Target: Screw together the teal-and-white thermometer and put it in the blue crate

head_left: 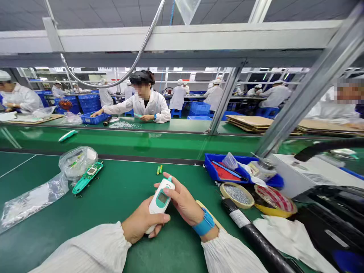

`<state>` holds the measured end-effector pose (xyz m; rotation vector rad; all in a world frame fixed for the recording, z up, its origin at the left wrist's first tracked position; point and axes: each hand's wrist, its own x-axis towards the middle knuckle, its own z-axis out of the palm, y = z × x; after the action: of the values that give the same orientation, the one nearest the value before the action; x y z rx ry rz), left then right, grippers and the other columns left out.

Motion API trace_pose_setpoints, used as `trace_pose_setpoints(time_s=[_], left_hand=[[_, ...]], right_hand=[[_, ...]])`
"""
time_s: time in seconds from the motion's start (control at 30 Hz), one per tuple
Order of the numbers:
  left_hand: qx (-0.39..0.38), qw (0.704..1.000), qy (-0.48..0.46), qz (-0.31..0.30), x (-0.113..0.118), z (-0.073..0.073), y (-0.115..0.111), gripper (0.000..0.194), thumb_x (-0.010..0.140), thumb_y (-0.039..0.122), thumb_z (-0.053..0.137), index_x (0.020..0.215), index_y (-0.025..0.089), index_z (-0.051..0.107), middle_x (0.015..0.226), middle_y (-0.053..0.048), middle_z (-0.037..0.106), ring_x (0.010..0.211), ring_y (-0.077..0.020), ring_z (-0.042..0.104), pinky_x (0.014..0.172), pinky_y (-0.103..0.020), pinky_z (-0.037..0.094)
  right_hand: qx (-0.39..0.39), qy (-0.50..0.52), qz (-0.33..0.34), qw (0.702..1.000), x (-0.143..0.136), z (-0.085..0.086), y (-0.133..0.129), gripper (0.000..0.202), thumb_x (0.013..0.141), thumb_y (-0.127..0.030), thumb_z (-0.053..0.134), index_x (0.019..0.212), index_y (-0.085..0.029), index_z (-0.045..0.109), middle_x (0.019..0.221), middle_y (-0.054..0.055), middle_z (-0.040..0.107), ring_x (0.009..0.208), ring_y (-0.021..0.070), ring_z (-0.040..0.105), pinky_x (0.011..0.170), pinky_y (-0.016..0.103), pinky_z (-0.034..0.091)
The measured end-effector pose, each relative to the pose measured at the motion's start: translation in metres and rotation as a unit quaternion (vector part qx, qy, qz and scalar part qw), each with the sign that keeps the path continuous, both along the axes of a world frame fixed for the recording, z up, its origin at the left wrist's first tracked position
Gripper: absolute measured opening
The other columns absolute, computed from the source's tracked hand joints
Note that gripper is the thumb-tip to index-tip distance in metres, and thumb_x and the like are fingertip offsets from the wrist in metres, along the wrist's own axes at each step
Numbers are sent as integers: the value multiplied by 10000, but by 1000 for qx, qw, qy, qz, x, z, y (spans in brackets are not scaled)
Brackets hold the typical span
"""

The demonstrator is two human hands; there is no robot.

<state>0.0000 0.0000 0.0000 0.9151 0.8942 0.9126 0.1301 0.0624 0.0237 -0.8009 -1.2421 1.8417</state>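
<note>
A white and teal ear thermometer [161, 203] with a small grey screen is tilted between my two hands over the green mat. My left hand [142, 220] wraps round its lower body, thumb across the front. My right hand [183, 201], with a blue wrist strap, grips the upper end near the teal tip, thumb beside the screen. Just beyond stand two small green and yellow batteries [159, 169]. To the left, an open teal shell with a circuit board [87, 177] lies beside a clear plastic bag [36, 199].
At the right are a blue tray [212, 170], a round dish of small metal parts [237, 194], tape rolls [274, 201] and a black tool [250, 231]. Another thermometer [67, 135] lies on the green belt [182, 146]. A person sits across; a metal post slants at right.
</note>
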Motion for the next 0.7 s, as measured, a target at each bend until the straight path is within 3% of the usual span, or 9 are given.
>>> trace_pose_setpoints(time_s=[0.27,0.7], left_hand=[[0,1000,-5,-21,0,1,-3,508,631,315,709,1007,153,408,499,77,467,339,-38,384,294,-123,283],[-3,1000,-8,-27,1,2,-3,435,656,303,680,957,145,409,447,73,476,313,-36,357,291,-123,279]], right_hand=[[-5,12,17,1000,6,-1,-7,687,651,-305,678,1245,-204,348,934,64,637,775,184,574,673,299,422],[-28,38,20,999,4,-6,-5,659,650,-305,685,1220,-210,368,948,59,625,724,158,558,589,259,410]])
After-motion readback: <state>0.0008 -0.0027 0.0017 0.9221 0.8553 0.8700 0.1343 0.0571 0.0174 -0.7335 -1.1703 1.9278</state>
